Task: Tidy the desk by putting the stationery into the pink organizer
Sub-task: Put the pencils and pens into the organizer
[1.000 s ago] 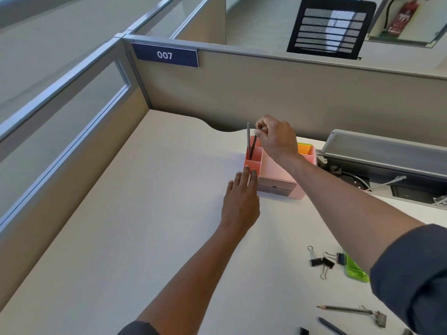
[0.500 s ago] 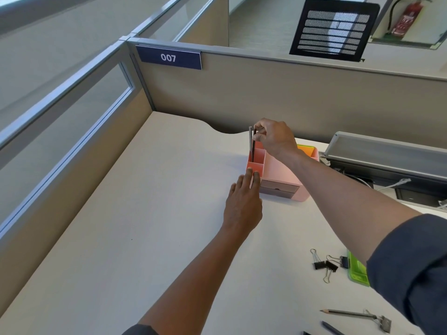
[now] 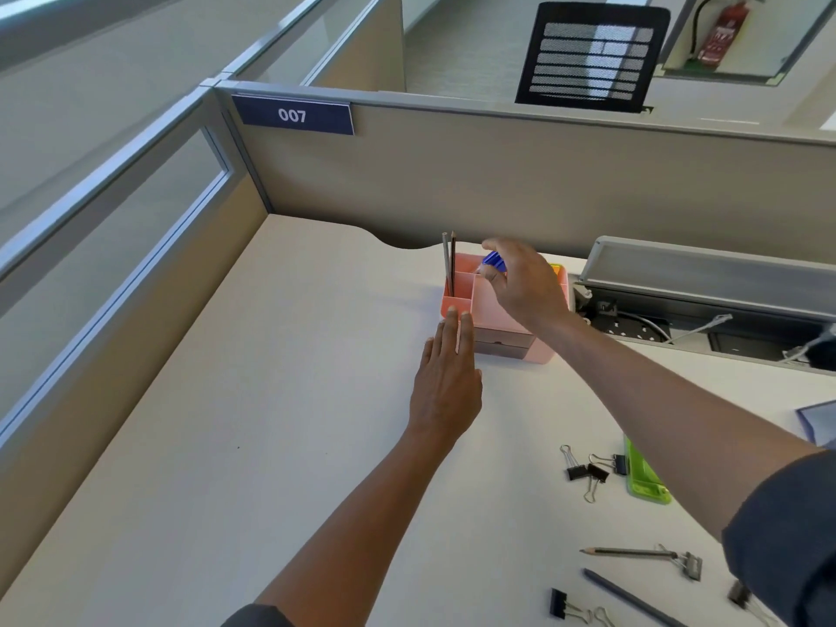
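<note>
Desk (image 3: 280,400) wide open left; organizer (image 3: 502,310) rear-centre

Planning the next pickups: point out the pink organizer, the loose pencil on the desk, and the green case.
pink organizer (image 3: 500,310), head view, on its flat pink top panel.
loose pencil (image 3: 626,552), head view, mid-shaft, lying on the desk.
green case (image 3: 644,479), head view, middle of its visible green face.

matt pale laminate desk (image 3: 271,423) lower left, smooth pink plastic organizer (image 3: 497,310) mid-frame, shiny wire-handled metal binder clips (image 3: 588,472) lower right, glossy green plastic case (image 3: 644,481) beside them, cloth-looking grey partition (image 3: 497,183) up top
</note>
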